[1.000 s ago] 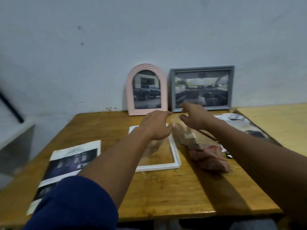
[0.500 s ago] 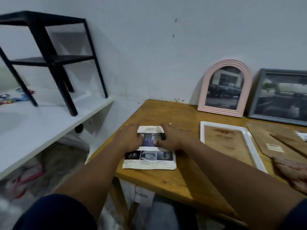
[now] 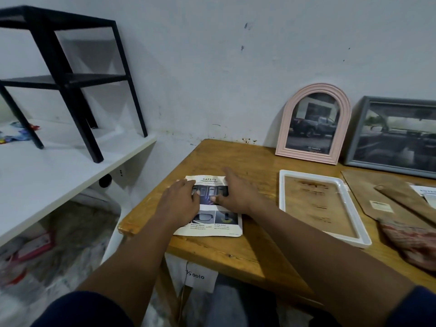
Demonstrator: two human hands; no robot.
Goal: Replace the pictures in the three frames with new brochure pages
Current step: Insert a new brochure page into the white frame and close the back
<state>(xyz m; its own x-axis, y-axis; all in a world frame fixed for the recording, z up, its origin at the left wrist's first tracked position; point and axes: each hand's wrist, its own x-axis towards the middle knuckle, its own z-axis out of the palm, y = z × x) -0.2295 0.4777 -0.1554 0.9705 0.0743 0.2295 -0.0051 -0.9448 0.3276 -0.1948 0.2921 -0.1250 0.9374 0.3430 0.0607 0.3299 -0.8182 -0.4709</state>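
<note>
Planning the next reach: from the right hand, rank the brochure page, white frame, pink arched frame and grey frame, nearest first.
From the right hand:
1. Brochure page, under the hand.
2. White frame, flat, to its right.
3. Pink arched frame, against the wall.
4. Grey frame, far right.

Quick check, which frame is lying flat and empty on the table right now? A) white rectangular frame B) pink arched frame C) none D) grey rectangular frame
A: the white rectangular frame lies flat with bare wood showing through it, while the pink arched frame and grey rectangular frame lean against the wall with car pictures in them.
</note>
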